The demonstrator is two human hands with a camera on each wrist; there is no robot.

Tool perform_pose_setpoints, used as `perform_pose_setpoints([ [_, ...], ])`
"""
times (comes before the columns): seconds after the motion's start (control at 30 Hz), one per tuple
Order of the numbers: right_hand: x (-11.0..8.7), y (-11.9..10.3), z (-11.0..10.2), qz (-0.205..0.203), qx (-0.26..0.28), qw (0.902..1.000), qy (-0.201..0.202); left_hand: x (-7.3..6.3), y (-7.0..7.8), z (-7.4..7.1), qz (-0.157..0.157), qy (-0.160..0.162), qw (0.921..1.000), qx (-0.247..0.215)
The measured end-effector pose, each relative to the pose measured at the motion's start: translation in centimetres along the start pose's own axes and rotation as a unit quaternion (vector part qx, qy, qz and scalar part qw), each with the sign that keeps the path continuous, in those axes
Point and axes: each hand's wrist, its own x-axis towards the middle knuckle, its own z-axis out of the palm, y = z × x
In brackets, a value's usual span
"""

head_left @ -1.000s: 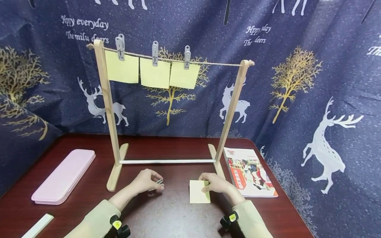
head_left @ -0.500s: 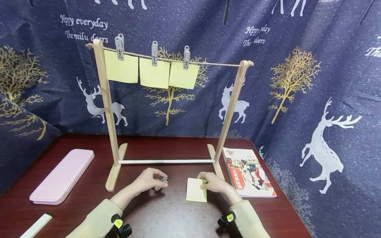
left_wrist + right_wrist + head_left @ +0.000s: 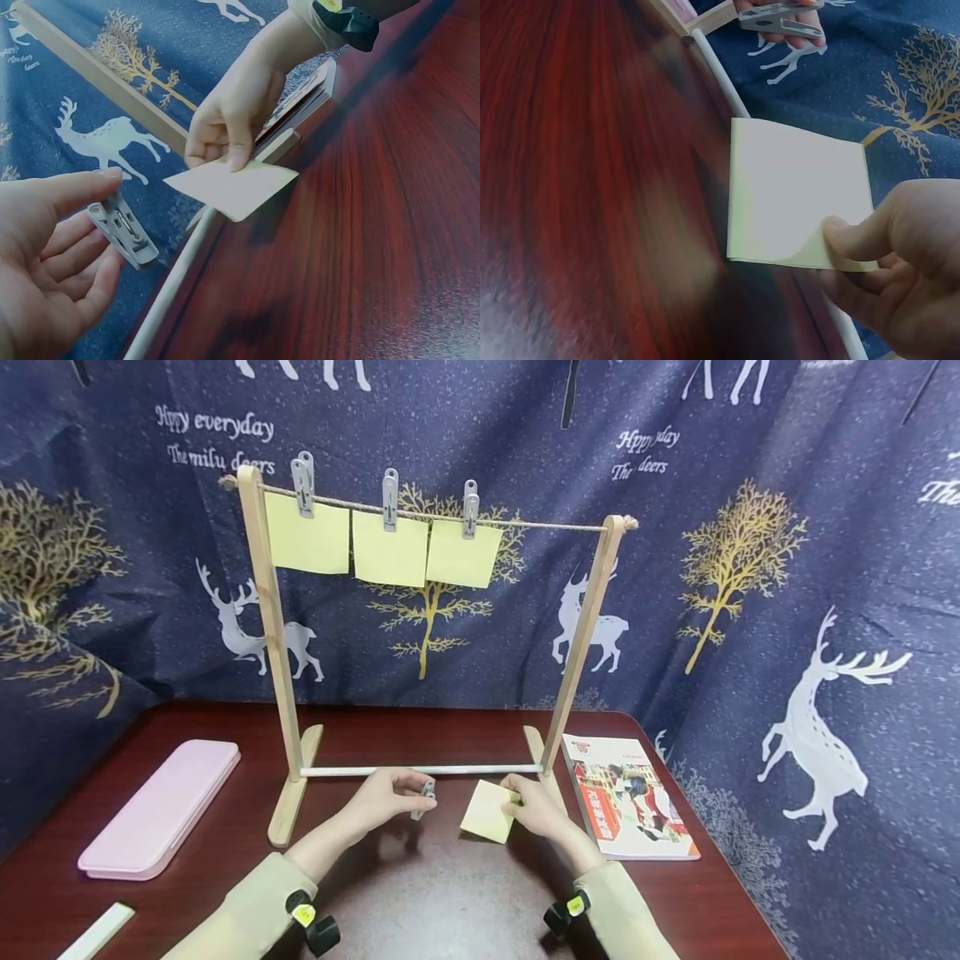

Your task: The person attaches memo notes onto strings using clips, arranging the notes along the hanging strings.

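Note:
My left hand (image 3: 378, 797) pinches a grey clothespin (image 3: 124, 230) between thumb and fingers, above the table. To its right, my right hand (image 3: 536, 810) holds a yellow sticky note (image 3: 487, 811) by its right edge, thumb on top, as the right wrist view also shows. The note is tilted and apart from the clothespin. Behind both hands stands a wooden rack with a rope (image 3: 555, 525) strung between its posts. Three yellow notes hang from the rope, the rightmost note (image 3: 463, 555) under a grey clothespin (image 3: 470, 510).
A pink case (image 3: 161, 808) lies on the left of the table, with a white strip (image 3: 96, 932) nearer the front. On the right, a book (image 3: 628, 795) lies beside the rack's wooden post (image 3: 583, 643). A white crossbar (image 3: 337, 772) joins the rack's feet.
Both hands have risen and moved forward, toward the rack. The left hand has shifted right with the clothespin, and the note in my right hand has tilted and moved slightly left.

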Motion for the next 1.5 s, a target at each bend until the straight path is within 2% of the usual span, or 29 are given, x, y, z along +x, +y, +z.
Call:
perform_pose_setpoints([
  [0.23,1.2,-0.7,-0.5,0.042,0.033,0.9934,0.102,0.7,1.5,0.1,0.034,0.002,0.9987,-0.037],
  [0.43,2.1,-1.7,-1.9,0.071,0.095,0.9800,0.160,1.6,3.4,-0.1,0.057,0.026,0.9979,-0.015],
  [0.67,3.7,-3.1,-3.4,0.100,0.167,0.9623,0.190,3.0,6.3,-1.0,0.096,0.038,0.9945,0.017],
  [0.87,4.5,-4.3,-4.6,0.122,0.202,0.9494,0.208,4.0,8.7,-1.0,0.118,0.029,0.9924,-0.018],
  [1.07,5.2,-5.0,-5.7,0.113,0.246,0.9354,0.227,4.8,11.2,-1.2,0.132,0.038,0.9904,-0.019],
  [1.2,5.8,-5.6,-6.4,0.106,0.269,0.9257,0.243,5.5,13.2,-1.9,0.139,0.049,0.9891,0.006],
  [1.33,6.4,-6.4,-7.2,0.097,0.274,0.9237,0.250,6.2,15.1,-2.4,0.154,0.060,0.9857,0.034],
  [1.5,7.4,-7.4,-7.8,0.088,0.270,0.9207,0.268,7.3,17.2,-2.8,0.172,0.067,0.9821,0.038],
])
